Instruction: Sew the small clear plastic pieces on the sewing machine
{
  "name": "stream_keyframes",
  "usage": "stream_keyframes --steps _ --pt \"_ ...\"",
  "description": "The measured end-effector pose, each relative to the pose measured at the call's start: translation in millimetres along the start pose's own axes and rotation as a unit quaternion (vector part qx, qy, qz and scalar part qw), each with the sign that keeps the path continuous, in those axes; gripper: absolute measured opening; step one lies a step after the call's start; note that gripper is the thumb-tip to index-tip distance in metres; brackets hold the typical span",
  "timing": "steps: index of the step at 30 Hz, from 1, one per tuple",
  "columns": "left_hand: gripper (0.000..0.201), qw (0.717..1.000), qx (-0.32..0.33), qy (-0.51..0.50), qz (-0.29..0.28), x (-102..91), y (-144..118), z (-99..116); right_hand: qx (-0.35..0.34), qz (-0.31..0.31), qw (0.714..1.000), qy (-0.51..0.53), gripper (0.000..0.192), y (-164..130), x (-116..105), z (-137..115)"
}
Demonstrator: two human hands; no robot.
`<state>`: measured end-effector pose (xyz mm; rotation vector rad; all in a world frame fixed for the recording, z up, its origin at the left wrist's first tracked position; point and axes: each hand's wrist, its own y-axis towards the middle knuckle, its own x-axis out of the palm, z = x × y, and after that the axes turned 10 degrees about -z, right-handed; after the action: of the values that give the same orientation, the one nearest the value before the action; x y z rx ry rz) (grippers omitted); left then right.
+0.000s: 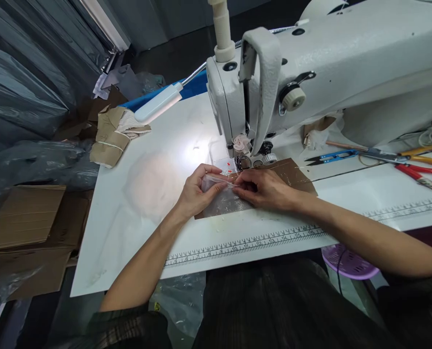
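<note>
A piece of clear, thin plastic sheet (pixel 221 202) is pinched between both hands just in front of the sewing machine's needle area (pixel 240 162). My left hand (pixel 198 190) is closed on its left edge, thumb on the near side. My right hand (pixel 261 188) pinches the same sheet at its right end, fingertips together and close to the left thumb. Under the hands lies a flat brown piece (pixel 292 177) on the white machine table. Whether the plastic is a bag or a single layer, I cannot tell.
The white sewing machine (pixel 332 58) fills the upper right. A lit lamp (pixel 158 103) hangs over the table (pixel 114 242). Blue thread snips (pixel 332 156) and red-handled pliers (pixel 419 178) lie right. A tied brown bundle (pixel 110 138) sits left; a printed ruler (pixel 245 245) runs along the front.
</note>
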<state>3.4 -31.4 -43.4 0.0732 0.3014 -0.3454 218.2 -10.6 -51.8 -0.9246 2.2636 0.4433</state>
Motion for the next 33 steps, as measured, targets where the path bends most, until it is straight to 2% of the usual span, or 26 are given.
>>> stream_keyframes --steps 5,10,15,18,23,29,33 --pt "0.043 1.0 -0.005 -0.019 -0.015 0.3 0.8 2.2 -0.01 -0.003 1.0 -0.01 0.015 -1.8 0.2 -0.9" --pt "0.049 0.999 -0.037 -0.026 -0.014 2.2 0.1 6.7 -0.006 -0.005 1.0 -0.004 0.016 -0.2 -0.3 -0.6" --pt "0.054 0.998 -0.054 -0.034 -0.019 3.2 -1.0 13.3 0.031 -0.029 0.995 0.086 0.029 1.5 -10.6 -2.0" --pt "0.06 0.996 -0.061 -0.05 -0.041 3.6 -1.3 16.2 0.05 -0.045 0.979 0.193 0.038 3.0 -15.2 -5.6" --pt "0.071 0.991 -0.054 -0.085 -0.086 5.8 -2.3 18.4 0.054 -0.02 0.922 0.383 0.034 7.2 -7.7 -11.1" --pt "0.077 0.993 -0.055 -0.077 -0.076 11.0 -4.1 21.3 0.092 0.025 0.875 0.474 0.027 3.8 -3.6 -11.8" --pt "0.075 0.994 -0.053 -0.077 -0.064 14.2 -4.8 22.9 0.086 0.029 0.877 0.472 0.029 2.4 -3.1 -12.3"
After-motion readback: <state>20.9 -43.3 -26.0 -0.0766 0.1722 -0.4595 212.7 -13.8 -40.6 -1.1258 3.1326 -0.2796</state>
